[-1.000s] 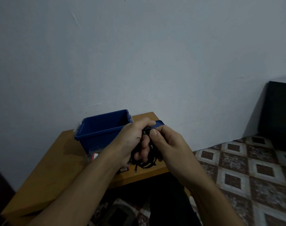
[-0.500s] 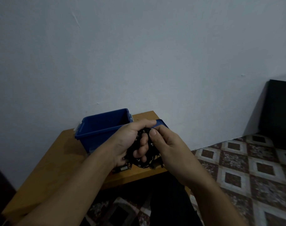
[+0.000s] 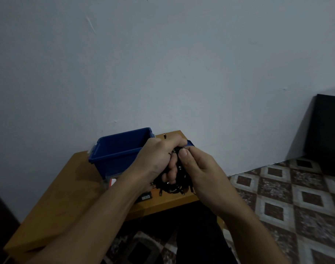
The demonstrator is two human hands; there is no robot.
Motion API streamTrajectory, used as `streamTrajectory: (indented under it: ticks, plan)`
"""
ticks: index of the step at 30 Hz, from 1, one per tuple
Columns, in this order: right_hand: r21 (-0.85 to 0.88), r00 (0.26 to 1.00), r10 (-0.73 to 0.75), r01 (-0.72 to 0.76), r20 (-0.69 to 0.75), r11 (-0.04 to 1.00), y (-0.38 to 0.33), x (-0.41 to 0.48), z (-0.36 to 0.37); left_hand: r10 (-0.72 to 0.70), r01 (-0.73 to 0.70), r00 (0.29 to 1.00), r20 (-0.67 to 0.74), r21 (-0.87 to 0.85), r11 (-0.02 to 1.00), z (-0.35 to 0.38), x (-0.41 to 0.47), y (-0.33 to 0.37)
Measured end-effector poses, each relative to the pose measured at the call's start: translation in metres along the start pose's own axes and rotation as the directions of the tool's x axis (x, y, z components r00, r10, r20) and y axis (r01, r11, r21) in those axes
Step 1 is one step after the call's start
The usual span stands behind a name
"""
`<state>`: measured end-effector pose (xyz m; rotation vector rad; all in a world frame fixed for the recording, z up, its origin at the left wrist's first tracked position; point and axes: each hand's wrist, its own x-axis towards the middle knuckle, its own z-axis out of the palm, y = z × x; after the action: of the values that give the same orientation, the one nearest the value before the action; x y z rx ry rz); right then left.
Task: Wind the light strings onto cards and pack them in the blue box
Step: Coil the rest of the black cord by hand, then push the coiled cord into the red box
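Dead centre, just below the middle of the frame, both hands are on it. The left hand [image 3: 155,159] has its fingers curled right round a dark bundle of light string [image 3: 174,187], and the right hand [image 3: 202,172] pinches a strand at the top of the bundle between thumb and fingers. Loops dangle below the hands, just above the wooden table [image 3: 67,197]. Whether a card sits inside the bundle, I cannot tell. The blue box [image 3: 120,149] stands open on the table, just left of the hands.

This looks like light, limp, springy wire that will tangle and uncoil if let go. Best to clamp across the whole coil, guide the free strand by the wire, and never tug at the little bulbs.
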<state>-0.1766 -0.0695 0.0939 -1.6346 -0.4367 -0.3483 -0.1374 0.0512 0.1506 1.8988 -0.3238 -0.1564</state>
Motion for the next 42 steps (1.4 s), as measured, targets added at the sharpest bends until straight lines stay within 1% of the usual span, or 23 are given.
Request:
streamTrajectory:
  ticks: [3, 5, 8, 10, 11, 14, 17, 20, 22, 26, 28, 33, 37, 39, 41, 42]
  plan:
    - [0.028, 1.000, -0.009, 0.009, 0.016, 1.000, -0.001, -0.001, -0.002, 0.043, -0.037, 0.997, -0.066, 0.094, 0.995, 0.002, 0.001, 0.001]
    - [0.057, 1.000, -0.006, 0.005, 0.015, 0.998, -0.001, -0.001, -0.002, 0.046, -0.035, 0.995, -0.089, 0.122, 0.992, 0.001, 0.002, 0.002]
    - [0.126, 0.999, 0.014, -0.018, 0.029, 0.992, -0.002, -0.002, -0.002, -0.058, 0.059, 0.998, -0.033, 0.045, 0.997, -0.003, 0.003, 0.003]
    - [0.123, 0.998, 0.053, -0.057, 0.034, 0.991, 0.000, -0.001, -0.001, -0.122, 0.122, 0.993, 0.001, -0.005, 0.993, -0.008, 0.003, 0.003]
    - [0.106, 0.997, 0.074, -0.078, 0.035, 0.991, 0.001, -0.001, -0.001, -0.139, 0.139, 0.990, 0.010, -0.004, 0.990, -0.010, 0.003, 0.002]
    - [0.059, 0.990, 0.139, -0.141, 0.034, 0.988, 0.003, 0.000, 0.002, -0.160, 0.158, 0.986, 0.042, 0.036, 0.987, -0.018, 0.001, -0.002]
    - [0.084, 0.985, 0.164, -0.168, 0.054, 0.982, 0.002, -0.001, 0.005, -0.168, 0.162, 0.977, 0.130, 0.054, 0.985, -0.029, -0.002, -0.005]
    - [0.103, 0.977, 0.182, -0.194, 0.112, 0.976, 0.001, 0.000, 0.010, -0.166, 0.157, 0.967, 0.196, 0.060, 0.986, -0.039, -0.005, -0.007]
    - [0.104, 0.974, 0.160, -0.178, 0.160, 0.979, -0.002, -0.001, 0.013, -0.172, 0.160, 0.964, 0.203, 0.076, 0.984, -0.045, -0.005, -0.008]
    - [0.101, 0.969, 0.095, -0.120, 0.228, 0.988, -0.011, 0.005, 0.018, -0.182, 0.159, 0.969, 0.170, 0.136, 0.978, -0.054, -0.002, -0.006]
    - [0.053, 0.965, 0.099, -0.115, 0.244, 0.992, -0.010, 0.012, 0.021, -0.185, 0.165, 0.967, 0.176, 0.123, 0.979, -0.058, -0.001, -0.005]
    - [-0.097, 0.959, 0.090, -0.066, 0.267, 0.993, -0.014, 0.033, 0.024, -0.165, 0.165, 0.972, 0.166, 0.016, 0.986, -0.070, -0.001, -0.005]
    - [-0.186, 0.945, 0.121, -0.066, 0.303, 0.980, -0.011, 0.052, 0.029, -0.173, 0.179, 0.978, 0.118, -0.037, 0.983, -0.083, 0.003, -0.010]
    - [-0.254, 0.942, 0.145, -0.066, 0.303, 0.965, -0.008, 0.062, 0.032, -0.175, 0.182, 0.977, 0.123, -0.046, 0.982, -0.092, 0.002, -0.013]
    - [-0.318, 0.938, 0.162, -0.059, 0.307, 0.946, -0.006, 0.073, 0.037, -0.189, 0.206, 0.971, 0.148, -0.108, 0.972, -0.100, 0.002, -0.017]
    - [-0.342, 0.937, 0.159, -0.046, 0.310, 0.939, -0.006, 0.077, 0.039, -0.192, 0.213, 0.972, 0.137, -0.155, 0.965, -0.102, 0.000, -0.018]
